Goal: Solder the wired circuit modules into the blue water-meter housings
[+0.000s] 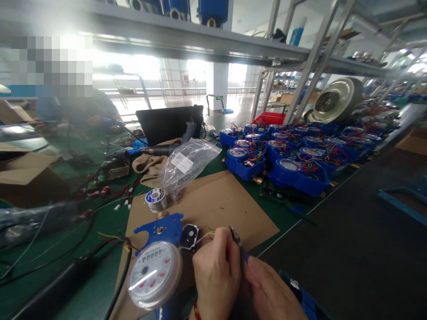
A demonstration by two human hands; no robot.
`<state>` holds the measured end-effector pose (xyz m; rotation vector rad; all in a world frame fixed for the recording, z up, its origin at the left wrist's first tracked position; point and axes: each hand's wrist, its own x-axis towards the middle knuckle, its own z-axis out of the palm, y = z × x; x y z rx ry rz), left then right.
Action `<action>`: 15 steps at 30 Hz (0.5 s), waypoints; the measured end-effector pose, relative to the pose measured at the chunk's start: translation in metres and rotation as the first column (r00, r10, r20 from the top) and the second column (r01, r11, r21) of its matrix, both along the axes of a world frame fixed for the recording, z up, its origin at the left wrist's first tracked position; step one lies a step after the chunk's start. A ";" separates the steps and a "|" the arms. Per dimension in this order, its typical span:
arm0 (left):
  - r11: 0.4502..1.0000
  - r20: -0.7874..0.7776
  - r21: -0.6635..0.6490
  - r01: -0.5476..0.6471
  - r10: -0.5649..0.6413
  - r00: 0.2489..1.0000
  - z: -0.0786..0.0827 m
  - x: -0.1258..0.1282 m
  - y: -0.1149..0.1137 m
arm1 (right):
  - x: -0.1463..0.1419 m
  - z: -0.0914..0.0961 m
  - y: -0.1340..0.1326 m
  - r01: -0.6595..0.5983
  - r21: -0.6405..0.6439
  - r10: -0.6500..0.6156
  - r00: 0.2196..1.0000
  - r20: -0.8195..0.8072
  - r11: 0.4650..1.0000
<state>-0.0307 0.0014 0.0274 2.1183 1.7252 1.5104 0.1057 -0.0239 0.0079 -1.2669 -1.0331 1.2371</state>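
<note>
My left hand (217,269) is closed in a pinch on thin coloured wires (207,236), which run to a small black-and-white motor-like part (190,236) lying on the cardboard. Just right of it, my right hand (271,286) is wrapped round small pliers (235,236) with a blue handle; their dark jaws point up beside my left fingers. The wire ends are hidden behind my left hand. To the left sit a blue bracket (170,224) with a brass fitting and a round water meter dial (155,273) under a clear cover.
A solder spool (156,200), a clear plastic bag (196,158) and a brown glove (150,166) lie beyond the cardboard sheet (247,209). Blue meter housings (245,164) with loose wires stand in rows at right. A black cable (122,284) crosses at left. Another person is blurred, far left.
</note>
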 end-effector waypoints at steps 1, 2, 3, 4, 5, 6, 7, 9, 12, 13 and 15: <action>1.000 0.007 0.019 -0.014 0.014 1.000 0.000 -0.002 0.000 | 0.008 0.007 0.010 0.077 0.039 -0.075 0.996 -0.047 0.996; 0.999 0.017 0.035 -0.035 0.034 0.999 -0.001 -0.003 -0.001 | 0.016 0.015 0.020 0.231 0.078 -0.220 0.967 -0.128 0.970; 0.998 0.036 0.043 -0.054 0.052 0.998 -0.002 -0.004 -0.002 | 0.023 0.022 0.028 0.322 0.099 -0.301 0.936 -0.182 0.942; 0.997 0.058 0.045 -0.065 0.062 0.996 -0.003 -0.005 -0.003 | 0.029 0.028 0.034 0.378 0.108 -0.349 0.911 -0.218 0.919; 0.997 0.080 0.041 -0.068 0.064 0.995 -0.004 -0.005 -0.004 | 0.032 0.032 0.036 0.393 0.101 -0.360 0.901 -0.242 0.914; 0.997 0.100 0.034 -0.064 0.060 0.993 -0.005 -0.004 -0.004 | 0.031 0.033 0.034 0.347 0.065 -0.322 0.914 -0.246 0.936; 0.998 0.115 0.027 -0.057 0.053 0.992 -0.006 -0.003 -0.004 | 0.029 0.032 0.030 0.246 0.019 -0.237 0.948 -0.212 0.969; 0.999 0.131 0.019 -0.051 0.048 0.990 -0.007 -0.001 -0.002 | 0.019 0.023 0.017 0.075 -0.043 -0.080 0.986 -0.145 0.996; 0.998 0.131 0.006 -0.058 0.056 0.990 -0.004 -0.001 0.001 | 0.009 0.005 0.000 0.057 -0.081 -0.062 0.996 -0.066 0.995; 0.998 0.129 0.004 -0.057 0.056 0.990 -0.002 -0.002 0.001 | 0.009 0.000 -0.003 0.079 -0.088 -0.084 0.995 -0.056 0.993; 0.999 0.124 0.009 -0.038 0.036 0.992 0.002 -0.001 -0.004 | 0.012 -0.007 -0.007 0.099 -0.098 -0.105 0.993 -0.061 0.990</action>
